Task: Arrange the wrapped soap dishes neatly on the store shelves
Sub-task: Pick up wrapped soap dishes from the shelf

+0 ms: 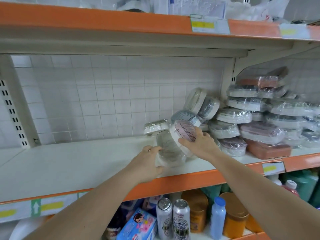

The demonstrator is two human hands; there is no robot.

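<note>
My left hand [147, 163] grips a wrapped grey soap dish [168, 149] that stands on its edge on the white middle shelf [69, 163]. My right hand [199, 142] holds a wrapped pink soap dish [183, 130], tilted on edge just right of the grey one and touching it. Behind them more wrapped dishes lean against each other: a grey one [186, 116], a flat one [155, 127] and two upright ones [201, 103]. A loose pile of wrapped dishes [259, 116] in grey, white, pink and brown fills the shelf's right side.
The left half of the shelf is bare, backed by a white tiled wall [103, 94]. An orange-edged upper shelf [121, 21] hangs close overhead. Below, cans [171, 220], bottles [218, 217] and jars [237, 215] stand on the lower shelf.
</note>
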